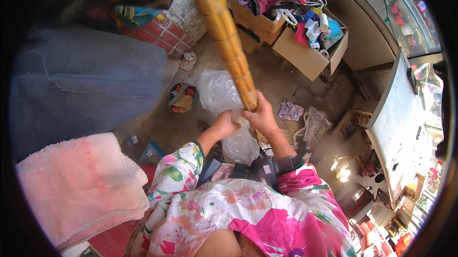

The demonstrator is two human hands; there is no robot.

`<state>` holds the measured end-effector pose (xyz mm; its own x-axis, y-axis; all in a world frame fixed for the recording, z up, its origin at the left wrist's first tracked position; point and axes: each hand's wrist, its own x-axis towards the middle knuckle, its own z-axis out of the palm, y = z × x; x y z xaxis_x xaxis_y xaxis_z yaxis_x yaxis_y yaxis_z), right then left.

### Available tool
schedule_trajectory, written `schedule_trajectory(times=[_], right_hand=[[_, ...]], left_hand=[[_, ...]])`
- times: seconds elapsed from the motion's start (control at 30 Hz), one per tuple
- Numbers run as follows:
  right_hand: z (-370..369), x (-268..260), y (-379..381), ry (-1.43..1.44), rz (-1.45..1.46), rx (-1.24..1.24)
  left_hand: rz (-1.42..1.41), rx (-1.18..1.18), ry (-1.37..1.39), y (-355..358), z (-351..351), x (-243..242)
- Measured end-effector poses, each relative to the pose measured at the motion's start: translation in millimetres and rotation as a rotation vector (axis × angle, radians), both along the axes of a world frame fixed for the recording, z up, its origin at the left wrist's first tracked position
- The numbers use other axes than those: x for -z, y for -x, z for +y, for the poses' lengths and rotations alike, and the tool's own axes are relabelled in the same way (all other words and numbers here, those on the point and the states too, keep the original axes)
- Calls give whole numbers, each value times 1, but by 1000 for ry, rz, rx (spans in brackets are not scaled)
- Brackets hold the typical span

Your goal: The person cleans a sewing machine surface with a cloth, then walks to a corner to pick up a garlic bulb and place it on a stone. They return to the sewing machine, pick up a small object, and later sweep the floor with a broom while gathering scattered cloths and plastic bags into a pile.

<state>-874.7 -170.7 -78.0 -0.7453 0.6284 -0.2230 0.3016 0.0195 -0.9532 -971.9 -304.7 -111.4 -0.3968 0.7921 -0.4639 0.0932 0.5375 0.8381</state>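
My right hand (pixel 263 115) is closed around a long yellow-brown handle made of bound stalks (pixel 230 47), like that of a straw broom. The handle slants up and to the left, its far end close to the camera. Pale straw (pixel 273 135) shows beside my right wrist; whether it joins the handle is hidden. My left hand (pixel 225 124) grips the pinched middle of a clear plastic bag (pixel 220 92), whose crumpled lower part (pixel 241 146) hangs below. Both hands are close together, and the bag's pinched part passes between them.
Cardboard boxes (pixel 300 53) heaped with cloths and cords stand ahead on the right. A blue-covered surface (pixel 89 78) and a pink towel (pixel 82 189) are at left. On the floor lie a patterned cloth (pixel 291 110), another clear bag (pixel 315 126) and a dark container (pixel 182 97). A white panel (pixel 397 124) leans right.
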Motion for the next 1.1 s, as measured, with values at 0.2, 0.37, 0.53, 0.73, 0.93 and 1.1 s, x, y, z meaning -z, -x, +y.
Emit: schedule_trajectory(times=[0.2,0.37,0.53,0.73,0.93,1.1], right_hand=[[79,28,-119,113,-4,468],[77,44,-197,106,47,553],[49,71,-220,-25,-100,503],[17,79,-245,124,-187,764],[9,64,-228,184,-148,1015],[12,58,-191,244,-293,1032]], left_hand=[[-43,-344,-11,52,5,-17],[-32,-125,-191,101,56,-95],[80,-10,-458,139,130,-190],[300,-196,-968,225,221,-289],[391,-373,-1221,317,327,-252],[595,353,-165,359,393,-92]])
